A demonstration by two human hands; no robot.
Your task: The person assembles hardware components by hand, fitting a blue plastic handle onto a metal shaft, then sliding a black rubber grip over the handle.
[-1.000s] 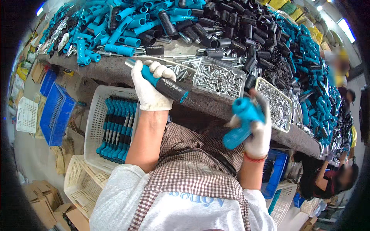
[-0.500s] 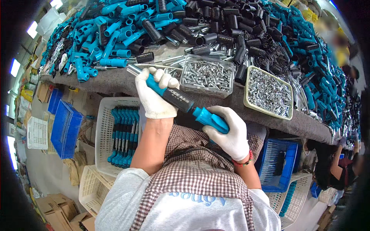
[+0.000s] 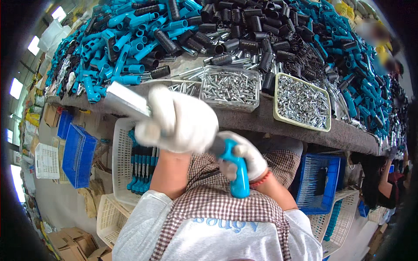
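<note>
I see both gloved hands close to my chest, below the worktop (image 3: 261,119) edge. My left hand (image 3: 180,122) is wrapped tight around the middle of a long tool (image 3: 130,103), its metal end sticking up to the left. My right hand (image 3: 244,158) is clenched on the tool's blue handle (image 3: 238,174), which points down. Just beyond sit a clear tray of metal pins (image 3: 230,87) and a yellow-rimmed tray (image 3: 302,102).
</note>
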